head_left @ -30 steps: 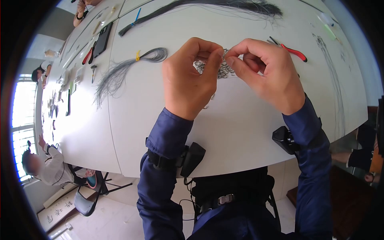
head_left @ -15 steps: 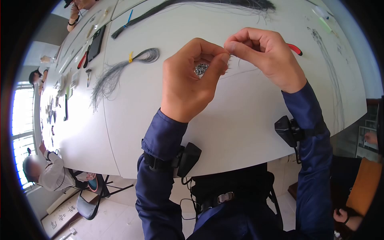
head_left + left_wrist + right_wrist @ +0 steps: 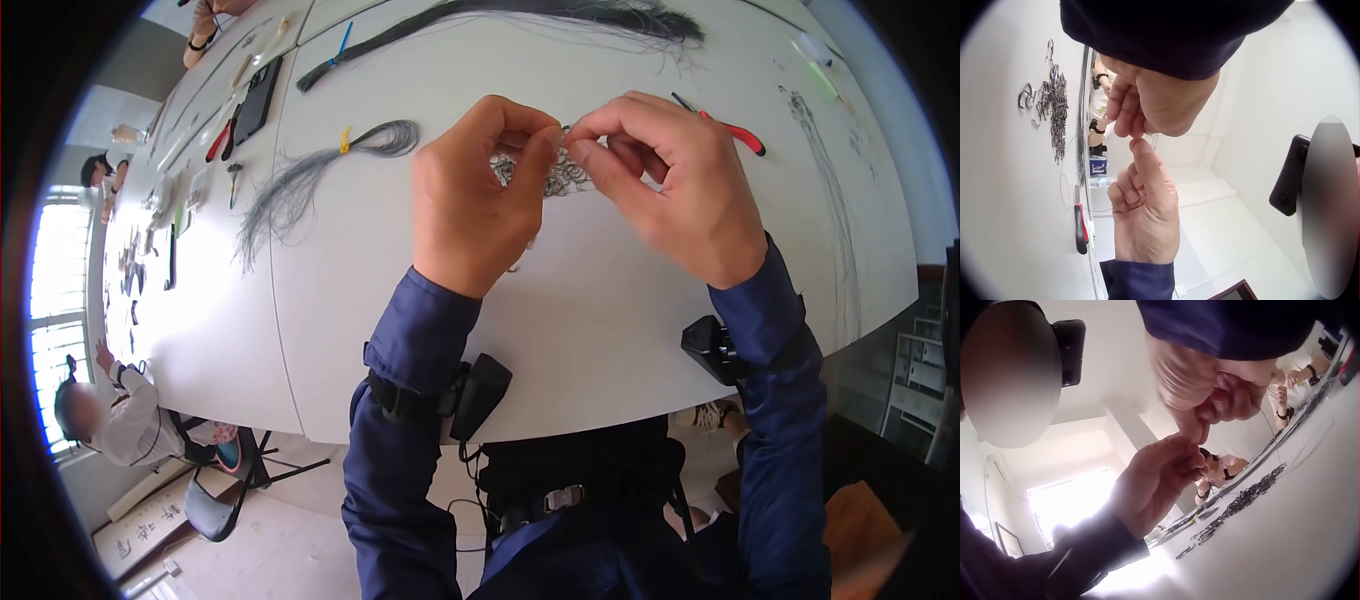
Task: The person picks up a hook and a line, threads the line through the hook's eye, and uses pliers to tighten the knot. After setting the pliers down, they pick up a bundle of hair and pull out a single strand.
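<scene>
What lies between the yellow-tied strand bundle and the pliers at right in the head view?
The head view shows the left hand, the right hand and, partly hidden by them, a pile of small metal pieces.

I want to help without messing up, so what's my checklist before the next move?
1. Left grip and right grip close together: ok, fingertips about meeting.
2. What they pinch: cannot tell, too small.
3. Small metal hooks all in one pile: not ok, a curved piece lies off its end.
4. Red-and-black pliers lying on the table: ok.
5. Grey strand bundle tied: ok, yellow tie around it.
</scene>
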`<state>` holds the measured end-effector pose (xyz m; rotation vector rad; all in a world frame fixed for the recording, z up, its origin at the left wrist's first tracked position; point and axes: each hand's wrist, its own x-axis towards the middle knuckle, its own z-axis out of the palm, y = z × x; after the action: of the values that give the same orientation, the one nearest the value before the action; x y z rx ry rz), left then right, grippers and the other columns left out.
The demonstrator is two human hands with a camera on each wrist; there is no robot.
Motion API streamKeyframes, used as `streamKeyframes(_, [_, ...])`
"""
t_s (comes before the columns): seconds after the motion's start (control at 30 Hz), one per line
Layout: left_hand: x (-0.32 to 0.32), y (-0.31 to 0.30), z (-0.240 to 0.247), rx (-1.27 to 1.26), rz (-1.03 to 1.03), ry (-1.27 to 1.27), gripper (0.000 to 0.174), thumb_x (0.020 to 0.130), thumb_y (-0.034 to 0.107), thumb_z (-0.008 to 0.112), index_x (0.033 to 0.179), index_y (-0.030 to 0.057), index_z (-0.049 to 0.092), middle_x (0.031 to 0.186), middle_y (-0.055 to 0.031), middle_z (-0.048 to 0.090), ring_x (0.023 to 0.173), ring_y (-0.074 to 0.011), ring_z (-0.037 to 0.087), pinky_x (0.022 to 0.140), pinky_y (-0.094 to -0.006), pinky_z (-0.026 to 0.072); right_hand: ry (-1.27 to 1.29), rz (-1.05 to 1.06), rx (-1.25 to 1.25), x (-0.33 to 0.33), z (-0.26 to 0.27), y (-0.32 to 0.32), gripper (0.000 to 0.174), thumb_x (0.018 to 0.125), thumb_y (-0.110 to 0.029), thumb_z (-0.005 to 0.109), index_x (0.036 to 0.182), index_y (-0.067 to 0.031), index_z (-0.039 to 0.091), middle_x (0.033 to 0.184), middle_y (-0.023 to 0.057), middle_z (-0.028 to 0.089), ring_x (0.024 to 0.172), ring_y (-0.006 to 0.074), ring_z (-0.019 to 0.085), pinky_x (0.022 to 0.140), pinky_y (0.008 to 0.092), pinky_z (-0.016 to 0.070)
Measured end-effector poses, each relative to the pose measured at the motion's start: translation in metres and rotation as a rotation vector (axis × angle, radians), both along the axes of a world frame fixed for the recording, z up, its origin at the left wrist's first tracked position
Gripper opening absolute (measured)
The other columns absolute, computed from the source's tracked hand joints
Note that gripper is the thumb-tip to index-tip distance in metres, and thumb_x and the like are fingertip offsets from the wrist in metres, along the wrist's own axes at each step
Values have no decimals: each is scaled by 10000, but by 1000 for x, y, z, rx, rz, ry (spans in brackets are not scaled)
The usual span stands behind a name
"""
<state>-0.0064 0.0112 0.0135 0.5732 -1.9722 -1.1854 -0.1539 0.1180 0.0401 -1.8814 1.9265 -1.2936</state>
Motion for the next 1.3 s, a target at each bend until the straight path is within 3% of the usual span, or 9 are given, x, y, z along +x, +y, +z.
streamKeyframes(0.07, [-1, -2, -7, -69, -33, -15, 35, 898, 37, 681, 901, 6, 664, 802, -65, 726, 722, -122, 698, 562, -252, 492, 37, -11, -57, -5, 1, -1, 101, 909, -126, 695, 917, -26, 682, 670, 50, 592, 559, 119, 494, 532, 283, 406])
streamKeyframes(0.37, [0, 9, 7, 202, -162, 72, 60, 913, 6, 658, 918, -50, 639, 792, -83, 695, 733, -128, 675, 701, -257, 541, -515, 107, 131, -29, -22, -10, 182, 925, -187, 714, 934, -5, 705, 668, -42, 580, 626, 27, 482, 557, 217, 392])
streamKeyframes(0.57, [1, 4, 5, 230, -61, 105, 89, 951, 29, 651, 954, -57, 627, 814, -76, 673, 745, -118, 634, 722, -251, 518, -445, 87, 226, -11, -7, -3, 149, 920, -159, 705, 928, -10, 701, 659, -24, 577, 605, 44, 478, 554, 226, 395])
streamKeyframes(0.67, [0, 2, 2, 74, -6, 15, 88, 948, 34, 658, 949, -50, 631, 805, -65, 671, 741, -109, 632, 719, -247, 517, -125, 42, 178, -4, 5, 2, 124, 919, -144, 695, 934, -21, 693, 646, -2, 569, 579, 65, 473, 547, 234, 396])
streamKeyframes(0.77, [-1, -1, -6, -37, -59, -51, 66, 908, 49, 685, 886, -4, 653, 802, -71, 722, 723, -121, 699, 585, -245, 499, 45, 31, 69, -8, 8, 2, 123, 949, -128, 677, 971, -7, 682, 806, -21, 629, 680, 24, 502, 608, 177, 392])
streamKeyframes(0.87, [-1, 4, -4, -7, -136, -58, 78, 908, 48, 691, 888, -11, 644, 790, -73, 715, 719, -125, 697, 607, -250, 511, -240, -5, 81, -15, -6, -3, 143, 924, -158, 698, 949, -17, 689, 703, 4, 603, 615, 71, 522, 563, 264, 425])
streamKeyframes(0.97, [-2, 7, -1, 48, -173, 16, 69, 909, 28, 687, 896, -19, 638, 779, -78, 705, 716, -128, 691, 637, -254, 525, -412, 113, 35, -28, -20, -10, 162, 929, -172, 703, 960, -13, 703, 721, -24, 614, 632, 57, 521, 562, 267, 424])
streamKeyframes(1.07, [0, 11, 7, 108, -169, 6, 68, 940, 8, 661, 953, -50, 626, 853, -81, 680, 777, -125, 651, 736, -255, 525, -493, 82, 151, -31, -21, -8, 175, 930, -181, 707, 962, -9, 715, 675, -59, 575, 607, 44, 475, 543, 251, 396])
streamKeyframes(1.3, [1, 3, 1, 85, -47, 49, 59, 941, 2, 656, 956, -48, 629, 835, -78, 681, 767, -119, 642, 746, -251, 521, -326, 68, 239, -10, -1, 0, 129, 893, -142, 722, 929, -19, 710, 583, -49, 451, 555, 54, 411, 513, 255, 348])
